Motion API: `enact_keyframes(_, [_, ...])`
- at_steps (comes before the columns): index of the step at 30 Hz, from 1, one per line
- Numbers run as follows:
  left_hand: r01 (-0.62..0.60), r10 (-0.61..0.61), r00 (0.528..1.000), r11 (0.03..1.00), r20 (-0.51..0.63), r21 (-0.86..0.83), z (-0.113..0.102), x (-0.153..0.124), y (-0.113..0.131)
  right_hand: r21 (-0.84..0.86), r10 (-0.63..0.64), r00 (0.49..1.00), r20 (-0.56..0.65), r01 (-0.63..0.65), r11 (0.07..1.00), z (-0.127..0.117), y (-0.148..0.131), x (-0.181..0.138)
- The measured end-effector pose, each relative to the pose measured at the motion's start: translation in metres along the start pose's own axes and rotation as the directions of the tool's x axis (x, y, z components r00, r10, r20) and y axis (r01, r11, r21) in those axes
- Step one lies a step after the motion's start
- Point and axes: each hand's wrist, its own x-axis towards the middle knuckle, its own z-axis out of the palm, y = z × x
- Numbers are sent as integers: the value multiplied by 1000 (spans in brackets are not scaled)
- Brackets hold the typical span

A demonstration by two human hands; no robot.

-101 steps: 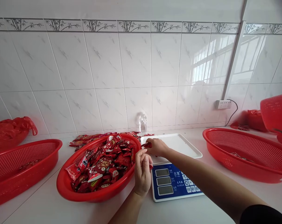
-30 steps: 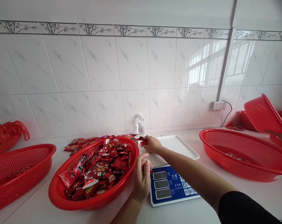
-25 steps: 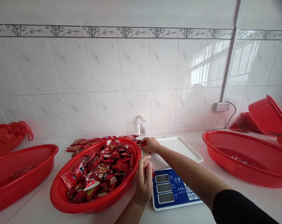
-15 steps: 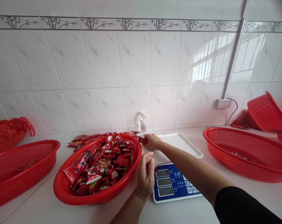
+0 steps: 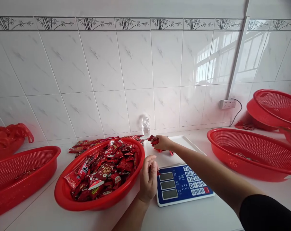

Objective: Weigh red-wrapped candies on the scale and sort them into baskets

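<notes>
My right hand (image 5: 163,142) is closed on a few red candy packets (image 5: 153,139) over the back left corner of the white scale tray (image 5: 184,144). One red packet (image 5: 171,153) lies on the tray under my wrist. My left hand (image 5: 148,178) hovers between the red basket full of red candy packets (image 5: 99,175) and the blue scale panel (image 5: 182,185), fingers curled on a small red piece that I can barely see.
A red basket (image 5: 20,176) stands at the left, with a red plastic bag (image 5: 8,138) behind it. A wide red basket (image 5: 253,154) sits at the right, stacked red baskets (image 5: 275,109) beyond it. A water bottle (image 5: 145,126) and a wall socket (image 5: 228,103) are at the tiled wall.
My right hand has come from the loose packets behind the basket onto the scale tray with packets in it. The stacked basket at the right has tipped flatter. My left hand has barely moved.
</notes>
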Motion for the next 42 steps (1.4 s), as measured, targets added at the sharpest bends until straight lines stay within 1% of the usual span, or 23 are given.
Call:
enact_keyframes(3, [12,-12,1000,1000,-3,-6,1,0,1,-20,-17,999,31,18,1000,6,-1,-8])
enact_keyframes(5, [30,-30,1000,999,-4,-19,1,0,2,-54,-33,999,25,34,998,10,-2,-12])
enact_keyframes(8, [48,-48,999,998,-4,-28,2,0,2,-128,-56,998,-12,54,990,12,-3,-13])
enact_keyframes(12, [39,-39,999,999,-6,-18,2,1,1,-206,-105,992,-68,89,975,14,-4,-14])
enact_keyframes(18, [13,-13,1000,1000,8,-12,2,2,0,-209,-148,980,-136,117,971,18,-5,-19])
enact_keyframes(21, [9,-9,1000,1000,13,4,2,2,1,-169,-114,977,-181,84,982,8,1,-19])
enact_keyframes(25, [6,-6,1000,1000,22,7,3,1,1,-108,-13,976,-219,-11,994,-15,19,-18])
enact_keyframes(29, [-4,5,999,1000,38,-7,3,1,-1,-81,75,987,-143,-87,993,-29,37,-24])
enact_keyframes(32, [-6,6,999,1000,45,0,3,1,-2,-102,98,989,-108,-109,989,-27,43,-34])
enact_keyframes(37, [-5,4,999,1000,49,29,3,1,-2,-185,109,974,-199,-146,972,-16,38,-43])
enact_keyframes(42, [-2,-1,998,999,61,42,4,1,-1,-247,109,966,-232,-167,954,-1,25,-43])
